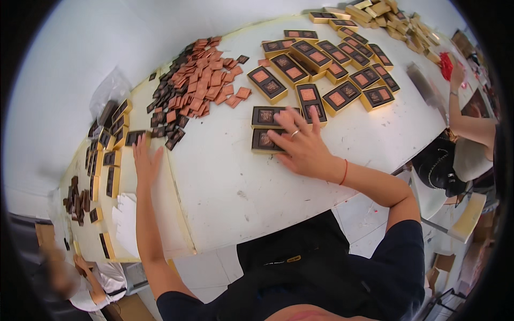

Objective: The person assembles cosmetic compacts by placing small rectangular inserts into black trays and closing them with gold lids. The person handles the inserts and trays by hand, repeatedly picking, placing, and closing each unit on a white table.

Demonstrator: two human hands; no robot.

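Observation:
My right hand (308, 148) is spread over the near edge of a group of gold boxes, its fingers apart. Beneath its fingertips lie a gold-edged box with a dark insert (263, 140) and a similar one (262, 115) just behind it. A third box (308, 95), with a copper square and a dark square, stands by the index finger. Whether the fingers press or hover is hard to tell. Further left, my left hand (147, 166) is open, fingertips at a small gold box (138, 137). Behind it spreads a heap of copper and dark flat squares (201, 83).
More gold boxes (356, 56) cluster at the back right, with plain gold boxes (399, 27) piled beyond. Several boxes (112, 179), white sheets (125, 222) and dark brown pieces (76, 200) lie at the left. Co-workers' arms (471, 125) (92, 278) reach in from both sides.

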